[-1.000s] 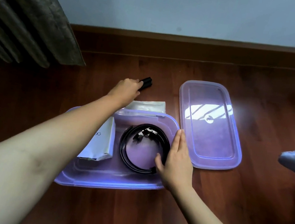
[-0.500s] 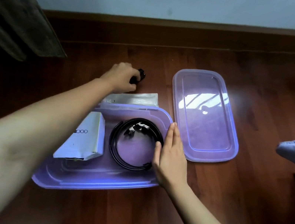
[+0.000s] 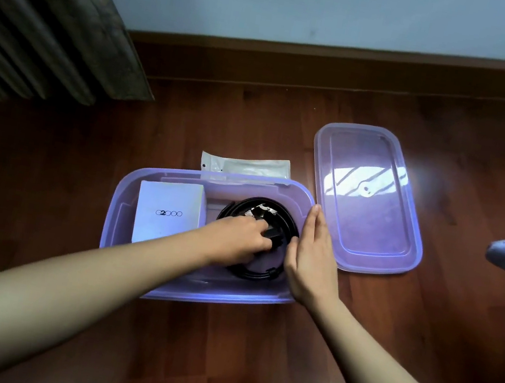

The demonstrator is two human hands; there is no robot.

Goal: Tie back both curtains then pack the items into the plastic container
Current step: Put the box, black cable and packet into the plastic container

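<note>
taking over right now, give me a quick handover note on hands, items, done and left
Left hand holds a small black item inside the plastic container, over the coiled belt. Right hand flat on its right wall.
Done: white G2000 box and belt are in.
To do: release the item, pack the clear packet behind the container, fit the lid lying on its right.

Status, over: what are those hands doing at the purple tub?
Left hand grips small black item above coiled black belt in translucent purple plastic container. Right hand flat against rim. Silvery packet outside, behind it.
</note>
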